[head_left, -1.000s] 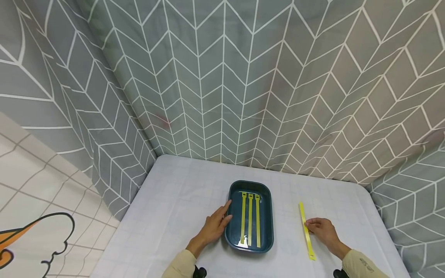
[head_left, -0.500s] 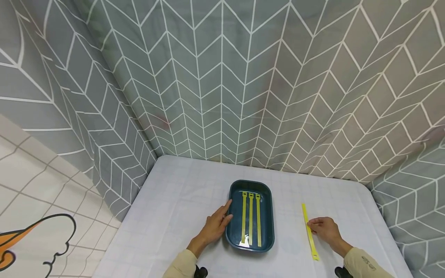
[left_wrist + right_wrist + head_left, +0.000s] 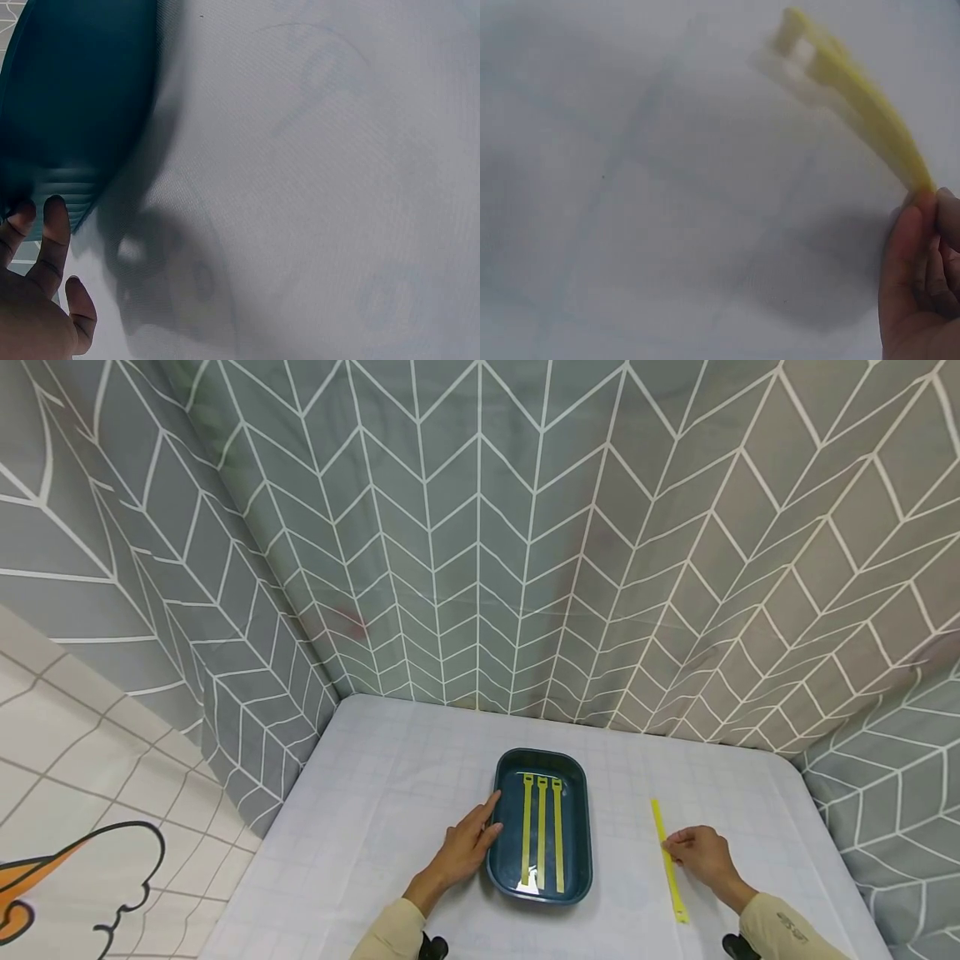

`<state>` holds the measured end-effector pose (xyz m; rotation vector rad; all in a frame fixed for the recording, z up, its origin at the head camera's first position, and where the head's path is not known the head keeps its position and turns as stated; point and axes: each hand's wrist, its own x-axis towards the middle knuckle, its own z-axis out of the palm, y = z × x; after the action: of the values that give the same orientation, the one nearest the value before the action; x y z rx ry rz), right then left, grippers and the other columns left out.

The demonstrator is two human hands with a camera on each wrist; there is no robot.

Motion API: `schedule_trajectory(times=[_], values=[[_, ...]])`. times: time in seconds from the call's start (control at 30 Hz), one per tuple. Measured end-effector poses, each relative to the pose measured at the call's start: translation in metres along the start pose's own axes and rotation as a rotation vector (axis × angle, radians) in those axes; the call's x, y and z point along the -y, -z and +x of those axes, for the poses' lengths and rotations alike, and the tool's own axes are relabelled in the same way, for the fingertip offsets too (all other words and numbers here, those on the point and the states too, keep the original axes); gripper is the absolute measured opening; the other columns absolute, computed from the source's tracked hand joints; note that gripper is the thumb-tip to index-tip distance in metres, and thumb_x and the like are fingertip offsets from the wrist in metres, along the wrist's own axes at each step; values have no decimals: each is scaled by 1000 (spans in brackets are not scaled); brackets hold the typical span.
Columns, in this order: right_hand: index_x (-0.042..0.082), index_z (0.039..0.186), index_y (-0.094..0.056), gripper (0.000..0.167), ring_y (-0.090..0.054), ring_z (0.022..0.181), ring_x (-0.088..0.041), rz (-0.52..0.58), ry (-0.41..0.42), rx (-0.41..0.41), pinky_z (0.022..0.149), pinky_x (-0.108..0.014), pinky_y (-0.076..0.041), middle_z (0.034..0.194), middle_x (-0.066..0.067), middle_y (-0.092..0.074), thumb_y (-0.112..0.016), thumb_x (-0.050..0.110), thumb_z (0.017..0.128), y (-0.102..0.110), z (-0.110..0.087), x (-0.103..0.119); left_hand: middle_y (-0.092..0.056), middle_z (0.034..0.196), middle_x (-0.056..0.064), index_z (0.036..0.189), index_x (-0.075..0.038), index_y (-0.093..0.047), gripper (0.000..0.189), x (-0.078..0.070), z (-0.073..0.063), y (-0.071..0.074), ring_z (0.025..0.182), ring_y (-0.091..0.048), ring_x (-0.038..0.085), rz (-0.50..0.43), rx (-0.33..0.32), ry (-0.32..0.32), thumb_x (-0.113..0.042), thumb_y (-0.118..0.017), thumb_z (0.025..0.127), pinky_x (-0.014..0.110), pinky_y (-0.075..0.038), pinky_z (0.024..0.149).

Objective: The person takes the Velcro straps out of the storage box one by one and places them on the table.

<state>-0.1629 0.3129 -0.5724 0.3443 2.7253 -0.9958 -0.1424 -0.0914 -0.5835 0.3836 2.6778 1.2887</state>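
A dark blue rectangular tray point(image 3: 574, 860) stands on the table, with three yellow cable straps point(image 3: 542, 835) laid side by side lengthwise inside it, their slotted heads at the far end. My left hand point(image 3: 461, 850) is at the tray's left side, fingers fairly straight; in the left wrist view its fingertips point(image 3: 55, 214) meet the ribbed outer wall. To the right of the tray, my right hand point(image 3: 701, 856) pinches another yellow cable strap point(image 3: 671, 881) between thumb and fingers near its middle. The right wrist view shows that strap's slotted head point(image 3: 802, 49) blurred, close over the cloth.
A white cloth point(image 3: 405, 760) covers the table. Grey curtains point(image 3: 480, 568) with a white chevron pattern hang behind the table and at both sides. A pale tiled surface point(image 3: 82, 735) with a cartoon drawing shows at the lower left.
My right hand has shifted slightly to the right with the strap, then stays nearly still. The left hand, the tray and the straps inside it look practically unchanged.
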Motion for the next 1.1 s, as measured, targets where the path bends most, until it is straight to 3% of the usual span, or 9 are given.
schedule_trajectory(times=[0.2,0.73,1.1], values=[[-6,86,-69,13,-60,61,-12,-54,26,-15,56,-27,-46,66,0,-67,-70,6,89,1,2,0,-56,139,12,159,-18,-30,56,0,0,0,126,-53,34,-7,3,10,-34,-46,107,68,-34,101],[-2,79,-67,15,-55,60,-13,-147,61,-48,56,-29,-43,62,1,-64,-74,9,86,3,-1,4,-55,142,12,159,-19,-29,57,-1,1,0,127,-53,33,-8,11,19,-36,-45,107,66,-34,101],[-2,80,-68,15,-54,60,-12,-134,72,-38,57,-28,-42,63,2,-64,-73,10,87,6,-3,7,-52,145,14,159,-19,-28,56,-1,0,2,133,-49,37,-32,20,17,-33,-45,108,73,-29,105]])
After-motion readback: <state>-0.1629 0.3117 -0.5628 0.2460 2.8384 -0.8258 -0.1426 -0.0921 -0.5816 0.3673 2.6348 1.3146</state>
